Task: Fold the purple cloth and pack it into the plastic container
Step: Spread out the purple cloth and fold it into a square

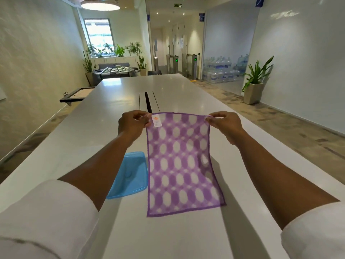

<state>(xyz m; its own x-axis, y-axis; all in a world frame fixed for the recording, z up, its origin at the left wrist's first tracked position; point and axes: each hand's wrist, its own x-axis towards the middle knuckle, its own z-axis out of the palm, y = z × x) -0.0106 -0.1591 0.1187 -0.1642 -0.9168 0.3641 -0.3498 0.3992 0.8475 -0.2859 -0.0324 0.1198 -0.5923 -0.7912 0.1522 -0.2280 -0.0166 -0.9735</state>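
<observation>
The purple cloth (180,161) has a pattern of white ovals, a darker purple hem and a small white tag at its upper left corner. It is unfolded, suspended by its two upper corners. The blue plastic container (128,175) lies just left of it.

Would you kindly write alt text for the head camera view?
Two hands, left hand and right hand, pinch the top corners of a purple cloth, hanging unfolded over a white table. A blue plastic container sits left of it.
</observation>
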